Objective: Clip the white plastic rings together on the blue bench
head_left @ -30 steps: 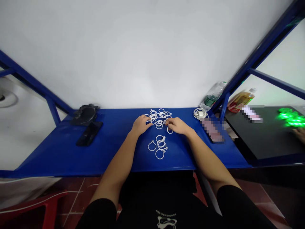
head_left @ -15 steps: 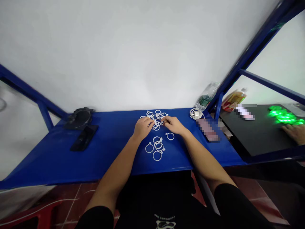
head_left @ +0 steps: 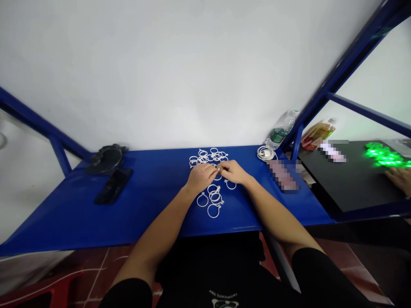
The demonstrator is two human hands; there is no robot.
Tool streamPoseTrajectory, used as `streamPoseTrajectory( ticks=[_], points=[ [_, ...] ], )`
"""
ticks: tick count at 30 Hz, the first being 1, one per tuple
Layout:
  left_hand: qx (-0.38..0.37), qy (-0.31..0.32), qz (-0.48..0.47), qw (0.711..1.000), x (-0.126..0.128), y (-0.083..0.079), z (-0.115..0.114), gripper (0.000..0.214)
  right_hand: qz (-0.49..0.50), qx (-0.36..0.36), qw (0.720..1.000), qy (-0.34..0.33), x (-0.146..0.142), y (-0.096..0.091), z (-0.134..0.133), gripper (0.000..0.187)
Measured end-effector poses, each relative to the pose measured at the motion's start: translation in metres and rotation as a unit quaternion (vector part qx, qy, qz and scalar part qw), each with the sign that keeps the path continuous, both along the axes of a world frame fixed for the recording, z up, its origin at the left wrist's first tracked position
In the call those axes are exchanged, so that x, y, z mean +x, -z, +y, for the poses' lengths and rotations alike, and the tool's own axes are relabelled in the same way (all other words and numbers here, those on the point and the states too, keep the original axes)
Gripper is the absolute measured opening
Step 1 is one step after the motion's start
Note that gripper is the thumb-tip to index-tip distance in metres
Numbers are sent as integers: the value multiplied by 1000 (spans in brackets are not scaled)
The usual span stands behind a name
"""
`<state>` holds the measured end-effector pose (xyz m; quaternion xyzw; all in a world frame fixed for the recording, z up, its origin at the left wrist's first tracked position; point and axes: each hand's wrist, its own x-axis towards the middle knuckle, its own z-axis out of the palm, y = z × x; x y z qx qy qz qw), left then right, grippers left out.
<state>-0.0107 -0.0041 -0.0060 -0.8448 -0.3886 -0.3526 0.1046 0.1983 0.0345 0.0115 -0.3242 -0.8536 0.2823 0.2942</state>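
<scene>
My left hand (head_left: 203, 176) and my right hand (head_left: 233, 171) meet over the blue tabletop, fingertips almost touching. Between them they pinch a white plastic ring (head_left: 218, 178) at its small clip end; the fingers hide part of it. Beyond the hands lies a loose heap of similar white rings (head_left: 203, 159). Closer to my body, several more rings (head_left: 213, 211) lie in a looser group, some overlapping. One single ring (head_left: 231, 185) lies just below my right hand, partly covered by it.
On the left are a dark phone (head_left: 113, 186) and a black round object (head_left: 107, 159). To the right stand a water bottle (head_left: 281, 131), a coiled white cable with charger (head_left: 266, 153) and a blurred-out flat item (head_left: 284, 175). Another person's hand (head_left: 399, 177) rests by a glowing green keyboard.
My left hand has moved right and slightly nearer, away from the heap. My fingertips have come together on a white ring.
</scene>
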Motion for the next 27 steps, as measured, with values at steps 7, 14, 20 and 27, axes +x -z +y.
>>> streamPoseTrajectory(
  ticks=[7,14,20,27],
  points=[
    [-2,15,0,1000,0,6,2,25,3,-1,1000,-11,-2,1,-1,14],
    [-21,14,-39,999,-1,7,4,24,7,12,1000,-16,0,2,0,16],
    [-73,61,-115,989,2,13,10,21,18,26,999,3,-3,5,2,20],
    [-100,27,-122,987,-16,15,19,22,41,-9,998,57,5,-9,1,27]
  ],
)
